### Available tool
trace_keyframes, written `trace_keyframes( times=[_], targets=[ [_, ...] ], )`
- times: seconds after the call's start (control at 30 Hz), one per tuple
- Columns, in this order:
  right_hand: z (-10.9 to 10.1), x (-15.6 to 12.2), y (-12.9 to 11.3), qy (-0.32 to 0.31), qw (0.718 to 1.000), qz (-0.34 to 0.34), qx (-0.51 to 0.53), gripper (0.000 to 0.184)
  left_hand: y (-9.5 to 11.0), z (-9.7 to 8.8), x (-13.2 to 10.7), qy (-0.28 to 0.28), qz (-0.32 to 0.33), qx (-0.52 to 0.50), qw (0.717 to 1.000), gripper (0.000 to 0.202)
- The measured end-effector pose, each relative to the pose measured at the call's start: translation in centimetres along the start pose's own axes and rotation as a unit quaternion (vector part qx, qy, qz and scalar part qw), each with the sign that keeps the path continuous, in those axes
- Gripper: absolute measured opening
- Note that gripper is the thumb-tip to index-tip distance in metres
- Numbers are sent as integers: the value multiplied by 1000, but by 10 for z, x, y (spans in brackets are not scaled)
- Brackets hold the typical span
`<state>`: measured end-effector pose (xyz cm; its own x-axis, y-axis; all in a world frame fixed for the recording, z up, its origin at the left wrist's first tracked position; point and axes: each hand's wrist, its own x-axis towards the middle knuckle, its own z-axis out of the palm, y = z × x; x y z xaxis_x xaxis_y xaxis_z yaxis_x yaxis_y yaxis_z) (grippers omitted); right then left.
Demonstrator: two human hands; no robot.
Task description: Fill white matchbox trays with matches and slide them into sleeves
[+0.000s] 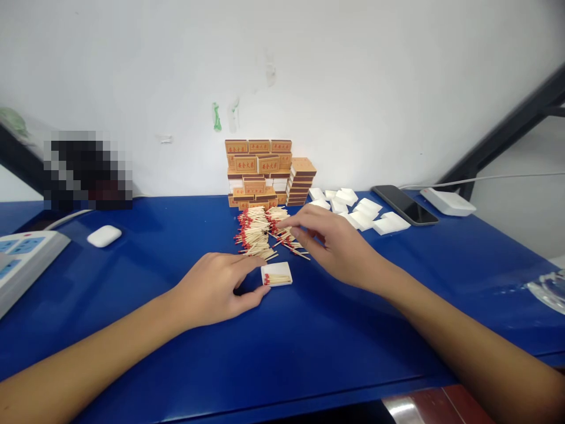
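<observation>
A small white matchbox tray (285,268) lies on the blue table with several red-tipped matches (278,279) along its near side. My left hand (220,288) grips the tray's left end between thumb and fingers. Behind it spreads a loose pile of matches (255,232), most with red heads. Over the right part of that pile reaches my right hand (329,238); its index finger and thumb are slightly apart at the matches, and no match shows between them.
Stacked matchboxes (258,168) stand against the wall, with a column of boxes (302,179) beside them. Several white trays (364,213) lie to the right, near a phone (404,205) and a white device (448,201). Leftward are a white earbud case (104,235) and a power strip (33,259).
</observation>
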<state>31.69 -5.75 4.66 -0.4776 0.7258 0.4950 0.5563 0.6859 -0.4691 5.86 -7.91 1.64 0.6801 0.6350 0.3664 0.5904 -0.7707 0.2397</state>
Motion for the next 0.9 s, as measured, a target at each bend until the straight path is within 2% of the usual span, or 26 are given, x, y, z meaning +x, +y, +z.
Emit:
trace_keyframes(
  times=[0.07, 0.23, 0.4, 0.53, 0.63, 0.73, 0.8, 0.9],
  targets=[
    [0, -1, -5, -9, 999, 21, 35, 19, 0, 0, 0, 0, -3, -1, 1000, 29],
    [4, -4, -10, -13, 978, 131, 161, 16, -1, 1, -1, 8, -12, -5, 1000, 36],
    [8, -6, -12, -59, 966, 157, 199, 17, -4, 2, -2, 23, -16, -5, 1000, 37],
    [7, -7, -11, -106, 969, 146, 168, 14, -5, 3, -2, 38, -11, -3, 999, 37],
    [0, -5, -7, -85, 982, 124, 113, 16, -5, 3, -1, 43, -8, 0, 999, 38],
    [-11, -3, 2, -66, 994, 90, -16, 16, -4, 2, 0, 34, -2, -1, 999, 37],
    [-18, -4, 9, -100, 988, 78, -89, 16, -3, 2, 0, 24, 9, -6, 1000, 33],
    [-23, -6, 19, -183, 973, 91, -105, 26, -1, 1, 0, 13, 20, -10, 1000, 28]
  ],
)
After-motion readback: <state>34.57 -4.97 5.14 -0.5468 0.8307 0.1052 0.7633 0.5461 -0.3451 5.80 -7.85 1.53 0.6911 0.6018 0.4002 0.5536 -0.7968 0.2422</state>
